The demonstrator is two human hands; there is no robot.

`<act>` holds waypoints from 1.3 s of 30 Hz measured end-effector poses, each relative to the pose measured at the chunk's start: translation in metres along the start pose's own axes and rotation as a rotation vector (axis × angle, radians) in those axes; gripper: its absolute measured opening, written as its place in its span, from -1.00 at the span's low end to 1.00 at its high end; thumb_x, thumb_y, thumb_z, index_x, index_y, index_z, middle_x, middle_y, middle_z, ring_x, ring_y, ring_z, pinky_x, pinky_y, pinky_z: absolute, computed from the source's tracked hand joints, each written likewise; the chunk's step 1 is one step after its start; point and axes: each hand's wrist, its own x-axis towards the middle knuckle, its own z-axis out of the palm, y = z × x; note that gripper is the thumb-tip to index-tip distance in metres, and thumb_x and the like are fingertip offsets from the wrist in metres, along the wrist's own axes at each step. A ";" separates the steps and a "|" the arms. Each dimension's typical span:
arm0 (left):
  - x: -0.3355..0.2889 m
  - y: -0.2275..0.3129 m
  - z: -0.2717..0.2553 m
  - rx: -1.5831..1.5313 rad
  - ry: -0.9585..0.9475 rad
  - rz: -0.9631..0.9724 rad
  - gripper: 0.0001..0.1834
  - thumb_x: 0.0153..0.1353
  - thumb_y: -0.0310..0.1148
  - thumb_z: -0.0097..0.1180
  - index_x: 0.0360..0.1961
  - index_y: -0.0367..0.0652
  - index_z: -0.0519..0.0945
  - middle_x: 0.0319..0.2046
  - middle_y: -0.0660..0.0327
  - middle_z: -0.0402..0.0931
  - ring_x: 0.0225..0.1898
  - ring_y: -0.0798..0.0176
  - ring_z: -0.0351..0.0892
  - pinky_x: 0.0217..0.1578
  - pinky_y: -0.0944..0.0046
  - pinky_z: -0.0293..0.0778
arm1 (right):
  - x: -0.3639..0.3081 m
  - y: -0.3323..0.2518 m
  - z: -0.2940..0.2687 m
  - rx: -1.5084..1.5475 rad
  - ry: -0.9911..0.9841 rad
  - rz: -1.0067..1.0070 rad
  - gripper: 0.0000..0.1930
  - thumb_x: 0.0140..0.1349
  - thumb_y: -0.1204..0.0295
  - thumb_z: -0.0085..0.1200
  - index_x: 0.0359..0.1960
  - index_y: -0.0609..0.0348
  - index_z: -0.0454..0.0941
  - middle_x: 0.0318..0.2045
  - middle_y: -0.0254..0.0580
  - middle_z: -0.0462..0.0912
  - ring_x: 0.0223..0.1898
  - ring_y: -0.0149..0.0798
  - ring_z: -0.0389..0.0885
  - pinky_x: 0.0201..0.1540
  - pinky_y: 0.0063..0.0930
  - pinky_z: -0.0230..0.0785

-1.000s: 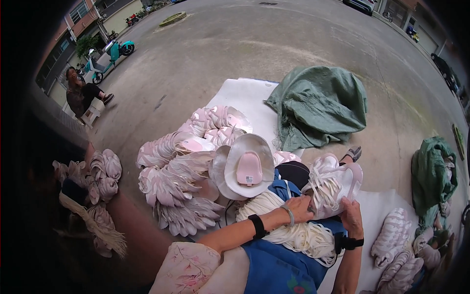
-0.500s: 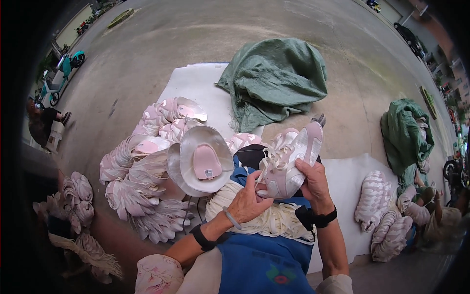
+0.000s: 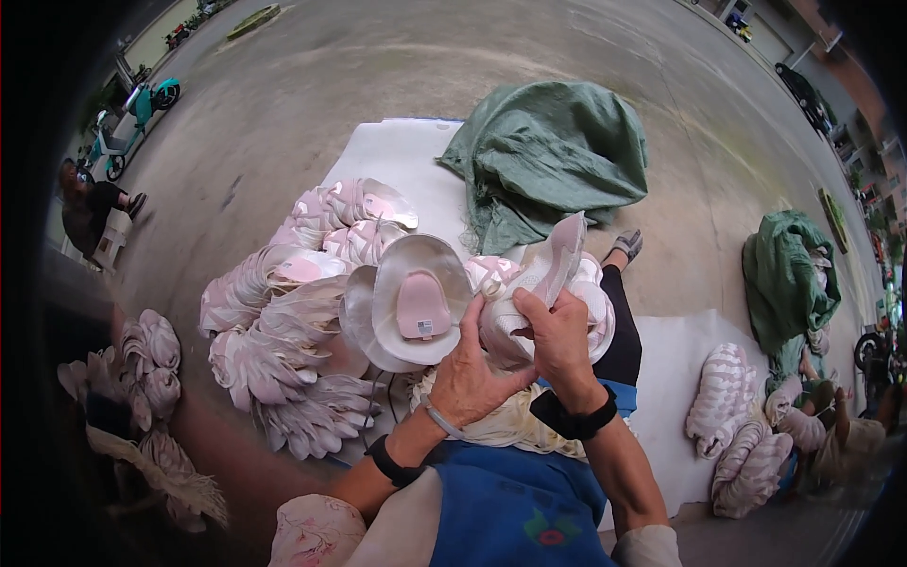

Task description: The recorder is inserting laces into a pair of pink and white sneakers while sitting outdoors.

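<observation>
A pink and white sneaker upper [image 3: 557, 255] is held in front of me between both hands. My left hand [image 3: 470, 376] grips its near left side, thumb stretched along the lower edge. My right hand [image 3: 559, 342] pinches the upper's near part with thumb and fingers; the exact spot they hold is partly hidden. Beneath my wrists a bundle of cream shoelaces [image 3: 510, 430] lies on my lap. Just left of my left hand stands an open upper with a pink insole [image 3: 421, 307]. More pink and white uppers [image 3: 597, 307] show behind my right hand.
Stacked uppers [image 3: 283, 321] fill the left of the white sheet [image 3: 378, 151]. A green woven sack [image 3: 557, 151] lies at the far side. On the right are bundled uppers [image 3: 723, 397] and another green sack [image 3: 789, 265]. A seated person [image 3: 90, 213] is at far left.
The upper has turned in my hands, its laces no longer facing me. My right hand has moved left, nearer my left hand, and now pinches the upper. The view has shifted slightly.
</observation>
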 end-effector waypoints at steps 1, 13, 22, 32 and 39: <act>0.003 -0.002 0.005 0.039 0.054 0.020 0.28 -0.16 0.00 0.49 0.37 -0.24 -0.16 0.10 -0.26 0.36 0.11 -0.17 0.46 0.05 0.05 0.43 | -0.002 0.000 0.001 -0.057 0.000 -0.018 -0.73 0.25 0.43 0.09 -0.10 0.39 0.54 -0.29 -0.16 0.66 -0.38 -0.39 0.64 -0.39 -0.53 0.58; 0.054 0.004 -0.024 -0.110 0.131 -0.122 -0.15 -0.07 -0.33 0.24 0.25 -0.26 0.12 -0.20 -0.10 0.52 -0.27 0.02 0.62 -0.31 0.15 0.61 | 0.010 -0.004 -0.048 -0.263 0.042 -0.171 -0.66 0.38 0.35 -0.07 0.02 0.40 0.45 -0.30 -0.18 0.61 -0.38 -0.46 0.58 -0.32 -0.61 0.49; 0.030 -0.103 -0.111 -0.522 0.366 -0.346 -0.43 -0.11 -0.52 0.03 0.06 -0.29 0.38 -0.35 0.12 0.53 -0.45 0.23 0.59 -0.58 0.28 0.59 | -0.013 0.059 -0.103 -0.851 0.032 -0.286 -0.84 0.21 0.44 0.09 -0.29 0.30 0.60 -0.43 -0.14 0.60 -0.47 -0.32 0.57 -0.39 -0.49 0.42; -0.033 -0.267 -0.120 -0.175 0.591 -0.791 -0.67 -0.08 -0.46 0.19 -0.23 -0.39 0.54 -0.40 0.05 0.58 -0.42 0.05 0.64 -0.45 0.09 0.62 | -0.039 0.088 -0.082 -1.192 -0.213 -0.313 -0.72 0.17 0.43 0.11 -0.08 0.18 0.45 -0.33 -0.02 0.48 -0.23 0.05 0.53 -0.16 -0.14 0.41; -0.017 -0.190 -0.132 0.047 0.252 -0.511 -0.63 0.12 -0.26 0.23 -0.17 -0.35 0.57 -0.36 0.03 0.62 -0.43 0.21 0.64 -0.45 0.19 0.57 | -0.027 0.092 -0.106 -1.069 -0.210 -0.325 -0.77 0.19 0.44 0.04 -0.12 0.21 0.47 -0.30 0.02 0.54 -0.21 0.06 0.55 -0.20 -0.13 0.42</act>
